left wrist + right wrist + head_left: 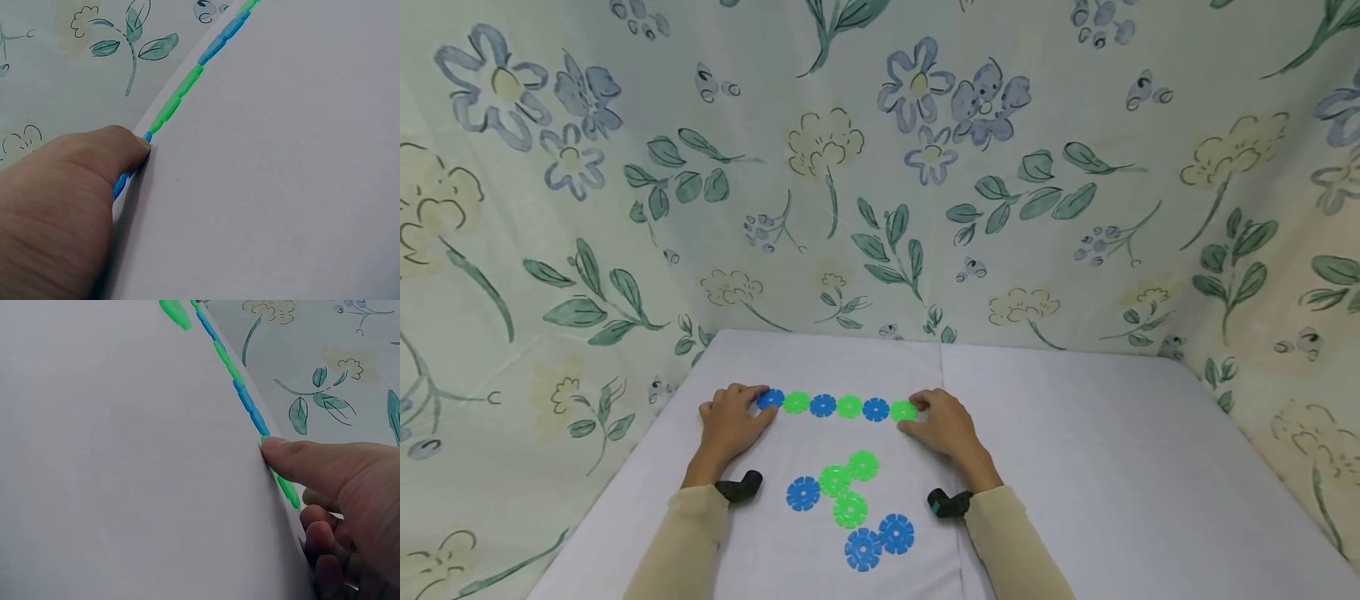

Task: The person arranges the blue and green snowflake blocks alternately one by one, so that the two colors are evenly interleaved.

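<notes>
A straight row of notched plastic snowflake discs, alternately blue and green, lies across the far part of the white table in the head view. My left hand [730,421] grips the blue disc [771,399] at the row's left end between thumb and fingers. At the right end, my right hand [946,423] pinches the green disc [903,411] by its edge. Between them sit a green disc [797,402], a blue disc [823,406], another green disc [850,407] and another blue disc [876,409], edge to edge. Each wrist view shows the thumb pressed on its end disc.
Nearer on the table [1120,475] lie loose discs: a blue disc [803,493], three green discs [850,509] grouped together, and two blue discs [896,533] side by side. Floral cloth [880,208] hangs behind the table and along its sides.
</notes>
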The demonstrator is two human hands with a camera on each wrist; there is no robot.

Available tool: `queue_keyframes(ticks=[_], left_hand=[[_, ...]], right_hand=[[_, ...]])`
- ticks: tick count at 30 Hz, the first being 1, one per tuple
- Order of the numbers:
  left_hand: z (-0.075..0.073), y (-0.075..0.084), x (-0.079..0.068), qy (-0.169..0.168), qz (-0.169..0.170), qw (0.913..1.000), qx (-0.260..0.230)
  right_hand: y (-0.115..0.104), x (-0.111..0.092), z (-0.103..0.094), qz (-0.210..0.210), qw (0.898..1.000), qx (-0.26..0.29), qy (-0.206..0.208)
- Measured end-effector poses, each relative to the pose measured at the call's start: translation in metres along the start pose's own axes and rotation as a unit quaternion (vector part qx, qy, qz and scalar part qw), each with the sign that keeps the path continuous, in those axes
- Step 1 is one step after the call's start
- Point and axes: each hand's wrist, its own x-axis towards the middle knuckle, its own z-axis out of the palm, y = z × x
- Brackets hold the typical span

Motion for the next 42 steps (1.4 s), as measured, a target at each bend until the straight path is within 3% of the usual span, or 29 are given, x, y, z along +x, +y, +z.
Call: queue_keyframes(ticks=[10, 18, 33, 37, 42], left_hand=[[-0.004, 0.003, -0.003, 0.001, 0.006, 1.0, -0.001], [-0.004, 0.001, -0.003, -0.002, 0.007, 1.0, 0.003], [-0.006, 0.0, -0.004, -0.018, 0.002, 0.9998, 0.002], [-0.007, 0.001, -0.004, -0.019, 0.004, 0.9998, -0.001], [-0.004, -0.001, -0.001, -0.012, 0.006, 0.9999, 0.001]], right_hand=[[0.003, -0.005, -0.007, -0.007, 0.999, 0.053, -0.005], [-0.007, -0.016, -0.029, -0.006, 0.996, 0.079, -0.03], [-0.037, -0.051, -0.077, -0.082, 0.993, 0.083, -0.021], [-0.04, -0.063, -0.084, -0.122, 0.987, 0.101, -0.022], [-0.035, -0.073, -0.085, -0.162, 0.975, 0.139, -0.065]])
